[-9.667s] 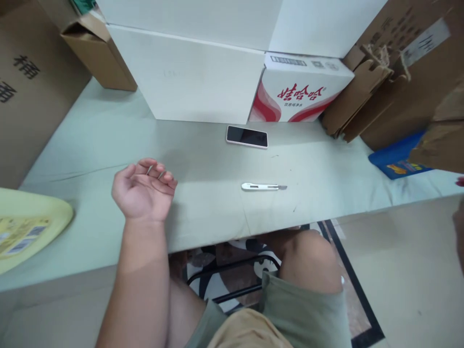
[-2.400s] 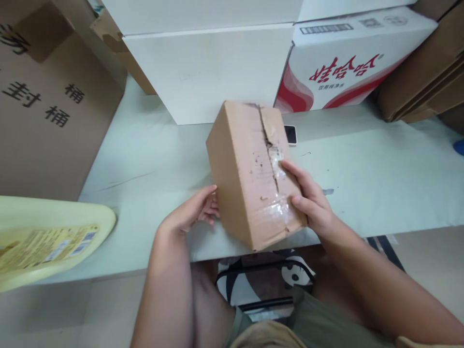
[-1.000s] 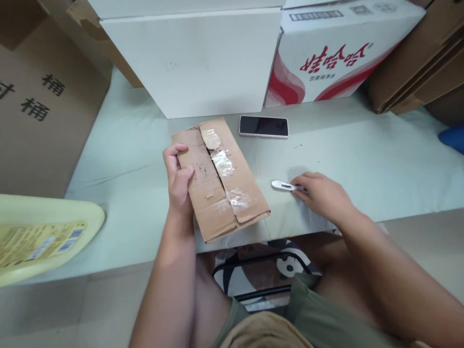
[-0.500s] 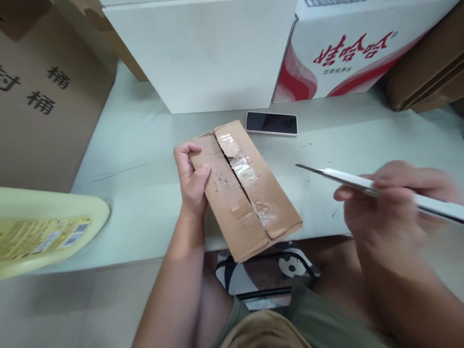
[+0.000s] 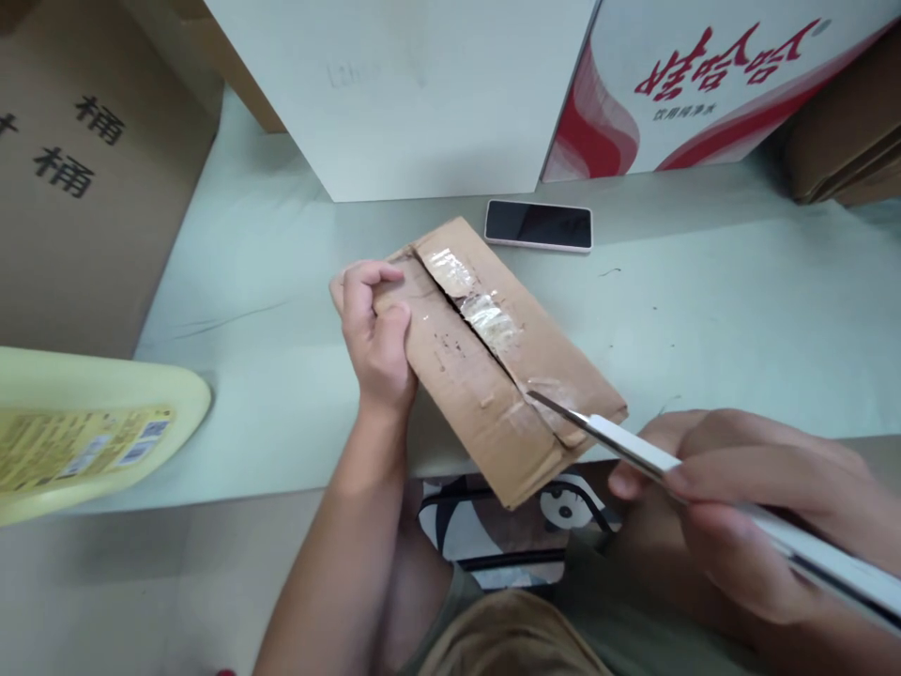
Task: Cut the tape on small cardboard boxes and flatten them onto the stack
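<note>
Head view: left hand (image 5: 374,340) clamped on far-left edge of cardboard box (image 5: 493,352), pinning it flat on table (image 5: 704,310) w/ near corner overhanging the edge. Right hand (image 5: 746,512) gripping utility knife (image 5: 633,453), blade tip at taped seam. Probably light, stiff, worn; tape slick. Phone (image 5: 539,226) just beyond box; open room right of the right hand.

The cardboard box (image 5: 493,361) lies on the table (image 5: 739,319) at its near edge, one corner overhanging. The left hand (image 5: 373,333) rests on the box's left end. The right hand (image 5: 746,507), off the near edge to the right, holds the utility knife (image 5: 633,451), its tip on the box's near-right end. Behind the box lies the phone (image 5: 539,225), and behind that, along the far edge, stand a plain carton (image 5: 408,94) and, right of it, a printed carton (image 5: 704,84).
</note>
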`<state>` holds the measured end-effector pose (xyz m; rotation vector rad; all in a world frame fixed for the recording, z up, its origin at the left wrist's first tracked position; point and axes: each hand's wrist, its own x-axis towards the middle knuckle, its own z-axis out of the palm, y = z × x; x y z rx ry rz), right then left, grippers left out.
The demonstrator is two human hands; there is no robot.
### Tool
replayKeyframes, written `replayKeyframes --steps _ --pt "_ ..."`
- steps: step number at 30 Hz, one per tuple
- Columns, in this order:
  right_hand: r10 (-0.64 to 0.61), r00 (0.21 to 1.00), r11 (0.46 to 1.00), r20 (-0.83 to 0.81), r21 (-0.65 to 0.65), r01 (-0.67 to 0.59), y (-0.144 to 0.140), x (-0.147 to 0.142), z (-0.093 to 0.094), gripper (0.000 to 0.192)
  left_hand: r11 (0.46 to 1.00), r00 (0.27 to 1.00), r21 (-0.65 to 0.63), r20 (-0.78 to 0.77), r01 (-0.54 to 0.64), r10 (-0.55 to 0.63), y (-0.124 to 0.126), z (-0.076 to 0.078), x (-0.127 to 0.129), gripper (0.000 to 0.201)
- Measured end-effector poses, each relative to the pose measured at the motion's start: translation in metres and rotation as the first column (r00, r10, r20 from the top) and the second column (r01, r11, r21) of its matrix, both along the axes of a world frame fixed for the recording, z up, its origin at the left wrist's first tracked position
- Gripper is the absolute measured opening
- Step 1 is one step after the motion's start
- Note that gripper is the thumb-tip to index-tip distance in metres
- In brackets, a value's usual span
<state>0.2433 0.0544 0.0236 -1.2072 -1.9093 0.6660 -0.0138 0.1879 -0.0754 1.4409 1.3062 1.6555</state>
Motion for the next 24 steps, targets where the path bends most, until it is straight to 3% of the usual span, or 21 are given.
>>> replayKeyframes --steps 3,7,9,14,20,24 --pt "0.019 0.998 1.0 0.062 0.024 -0.02 0.008 0.002 -0.007 0.012 0.993 0.995 0.1 -0.064 -0.068 0.075 -0.001 -0.003 0.003 0.031" --pt "0.067 0.996 0.962 0.067 0.261 -0.082 0.018 0.004 -0.023 0.01 0.995 0.998 0.085 -0.049 -0.044 0.049 -0.002 -0.007 0.004 0.027" --pt "0.084 0.991 0.948 0.103 0.298 -0.111 0.022 0.003 -0.028 0.012 0.996 0.998 0.074 -0.045 -0.048 0.051 -0.002 -0.008 0.004 0.026" --pt "0.106 0.994 0.961 0.041 0.253 -0.113 0.024 0.003 -0.028 0.012 0.998 0.997 0.029 -0.046 -0.061 0.063 -0.003 -0.009 0.003 0.028" --pt "-0.137 0.99 0.991 0.038 -0.006 0.137 0.008 0.0 -0.008 0.012 0.999 0.998 0.027 -0.035 -0.046 0.047 -0.001 -0.011 0.002 0.03" --pt "-0.1 0.993 0.994 0.064 -0.028 0.102 0.004 -0.004 -0.004 0.01 1.0 1.0 0.023 0.009 -0.006 0.006 0.0 -0.012 0.001 0.034"
